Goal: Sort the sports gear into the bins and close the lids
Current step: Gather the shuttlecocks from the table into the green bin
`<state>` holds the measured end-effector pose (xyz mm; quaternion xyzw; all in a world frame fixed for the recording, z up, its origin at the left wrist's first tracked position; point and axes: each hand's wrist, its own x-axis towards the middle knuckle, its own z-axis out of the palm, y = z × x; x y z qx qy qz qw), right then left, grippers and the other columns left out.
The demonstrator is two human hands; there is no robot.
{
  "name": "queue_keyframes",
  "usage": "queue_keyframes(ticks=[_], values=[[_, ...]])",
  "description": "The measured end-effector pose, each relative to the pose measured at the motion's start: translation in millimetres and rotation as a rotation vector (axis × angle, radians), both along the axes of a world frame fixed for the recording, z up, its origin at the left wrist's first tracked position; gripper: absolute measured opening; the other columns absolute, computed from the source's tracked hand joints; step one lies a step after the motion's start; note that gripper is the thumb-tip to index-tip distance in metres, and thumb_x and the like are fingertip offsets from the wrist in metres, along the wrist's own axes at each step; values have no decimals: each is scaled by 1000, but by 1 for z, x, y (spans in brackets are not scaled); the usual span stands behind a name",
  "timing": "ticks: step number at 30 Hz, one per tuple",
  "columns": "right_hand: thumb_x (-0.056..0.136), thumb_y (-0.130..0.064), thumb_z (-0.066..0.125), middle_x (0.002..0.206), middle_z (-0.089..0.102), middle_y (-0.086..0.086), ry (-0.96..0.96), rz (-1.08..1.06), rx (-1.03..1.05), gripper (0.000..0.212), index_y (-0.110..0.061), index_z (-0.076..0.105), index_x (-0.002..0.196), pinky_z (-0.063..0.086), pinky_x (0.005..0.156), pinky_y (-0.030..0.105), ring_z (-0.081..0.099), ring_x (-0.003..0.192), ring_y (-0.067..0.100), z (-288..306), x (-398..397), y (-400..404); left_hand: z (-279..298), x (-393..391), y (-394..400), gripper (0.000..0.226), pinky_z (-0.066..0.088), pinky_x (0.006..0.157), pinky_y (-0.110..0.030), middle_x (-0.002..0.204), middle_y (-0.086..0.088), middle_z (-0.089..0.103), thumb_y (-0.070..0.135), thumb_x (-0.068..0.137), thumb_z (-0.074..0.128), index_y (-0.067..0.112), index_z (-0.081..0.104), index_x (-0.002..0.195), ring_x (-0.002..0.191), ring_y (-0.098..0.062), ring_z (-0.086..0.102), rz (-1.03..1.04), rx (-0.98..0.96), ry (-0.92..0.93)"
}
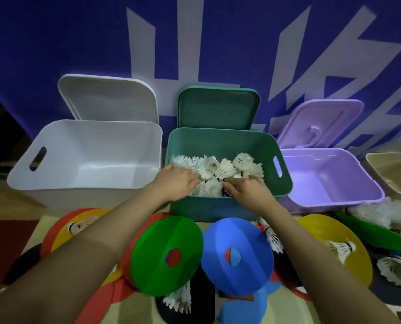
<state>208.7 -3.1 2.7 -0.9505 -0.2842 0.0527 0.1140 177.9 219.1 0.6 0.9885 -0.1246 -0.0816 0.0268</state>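
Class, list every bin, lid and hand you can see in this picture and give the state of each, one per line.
White bin: open, holds nothing.
White lid: propped upright behind.
Green bin: open, holds shuttlecocks.
Green lid: propped upright behind.
Purple bin: open, holds nothing.
Purple lid: leaning back.
Left hand: in the green bin, on shuttlecocks.
Right hand: in the green bin, on shuttlecocks.

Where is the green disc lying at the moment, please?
In the head view the green disc lies in the lower centre, just in front of the teal bin, with the blue disc immediately to its right.
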Motion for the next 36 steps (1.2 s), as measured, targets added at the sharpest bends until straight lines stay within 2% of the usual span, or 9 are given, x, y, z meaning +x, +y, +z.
queue_keyframes(ticks=[2,4,11,18,23,26,28,32,36], values=[[99,-44,34,126,60,0,-10,-6,-48,37,-26,57,122,18,111,40,50,120,21,-1,0,3,3,-5,1,42,24,106,-36,138,1,49,40,100,28,26,46,136,129,-20,42,24,-27,-30],[98,-45,37,138,50,0,-107,-22,-8,42,-25,51,132,16,109,40,43,127,24,-1,-4,8,11,-13,2,43,25,104,-36,138,-4,48,39,99,33,21,43,137,128,-24,41,51,-54,-122],[88,-37,40,92,66,5,-298,97,450,40,-10,67,101,47,75,40,62,83,31,29,-54,56,59,-71,28,36,31,95,-36,123,-4,58,32,95,44,16,55,126,114,-25,51,40,-166,-405],[86,-35,48,78,60,0,-182,254,534,30,-12,67,91,47,67,34,58,76,21,4,-117,120,42,-154,93,43,36,78,-35,94,-5,66,38,85,35,13,67,97,89,-28,61,178,-241,-466],[81,-35,62,88,65,0,14,250,393,27,-17,67,100,48,76,42,61,86,24,-48,-146,168,-3,-195,133,55,35,86,-37,105,-4,64,48,80,30,15,65,106,102,-28,57,314,-195,-328],[83,-38,64,113,63,0,119,222,248,42,-20,58,120,36,92,39,53,108,25,-71,-158,194,-24,-210,148,73,25,99,-38,134,1,48,65,74,28,22,51,128,124,-24,40,346,-135,-100],[85,-37,62,124,58,-2,143,206,150,44,-22,52,125,26,94,37,45,116,24,-83,-163,206,-38,-215,153,75,20,104,-37,147,4,33,70,75,43,24,44,134,132,-21,30,313,-88,-37],[86,-29,58,116,60,-3,149,133,130,26,-22,58,111,19,90,36,43,113,24,-99,-168,213,-51,-212,153,49,28,99,-38,143,-5,41,45,79,66,14,59,117,124,-28,43,294,-79,-145],[87,-28,59,99,64,-6,81,61,210,9,-22,64,91,15,87,35,46,104,22,-106,-169,213,-58,-210,152,18,35,85,-38,113,-9,64,26,71,77,12,69,78,97,-34,60,325,-160,-249]])
